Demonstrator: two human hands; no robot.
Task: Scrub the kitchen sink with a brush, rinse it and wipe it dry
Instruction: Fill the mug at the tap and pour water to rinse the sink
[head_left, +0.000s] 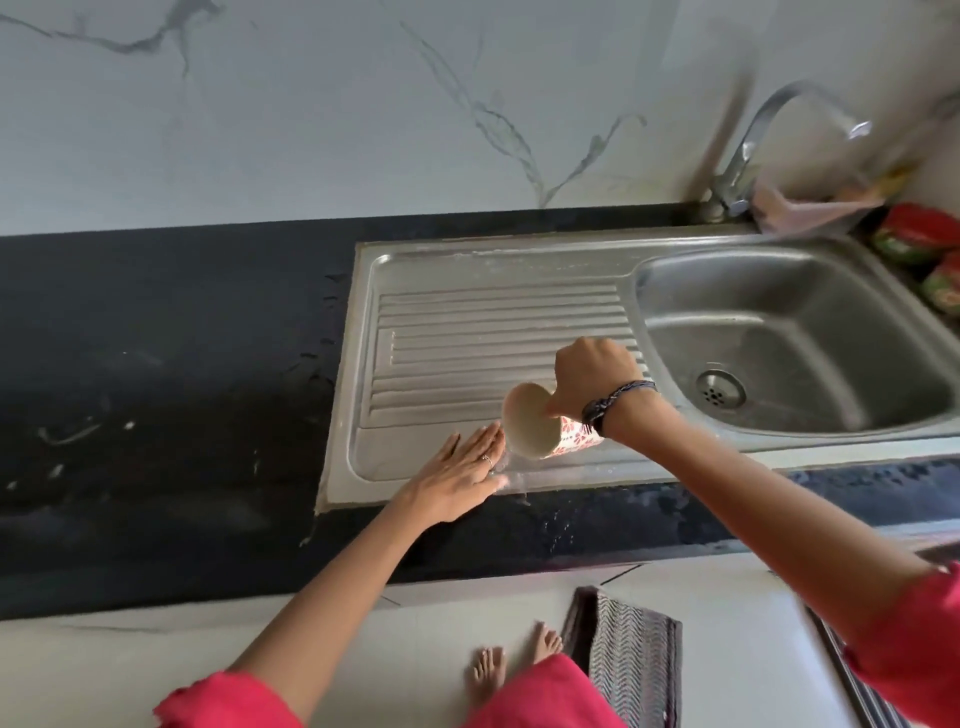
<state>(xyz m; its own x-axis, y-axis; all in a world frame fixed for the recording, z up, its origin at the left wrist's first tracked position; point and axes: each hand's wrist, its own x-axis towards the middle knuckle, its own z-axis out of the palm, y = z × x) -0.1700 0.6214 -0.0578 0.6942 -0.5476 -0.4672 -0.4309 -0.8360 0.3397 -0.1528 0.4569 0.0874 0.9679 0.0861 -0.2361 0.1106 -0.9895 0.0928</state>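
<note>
The steel sink (597, 260) has a ribbed drainboard (467, 332) on the left and a basin (789, 332) with a drain (719, 388) on the right. My right hand (595, 376) grips a white mug with red flowers (540, 423), tipped on its side over the drainboard's front edge, mouth facing left. Water spills from it onto the steel. My left hand (457, 480) lies flat with straight fingers on the sink's wet front rim, just left of the mug. No brush shows.
A curved tap (763, 140) stands behind the basin. Red and green packets (919, 239) sit at the far right, beside a pinkish bag. The black counter (156, 364) stretches left, with splashes near the sink. A patterned mat (628, 654) lies on the floor by my bare feet.
</note>
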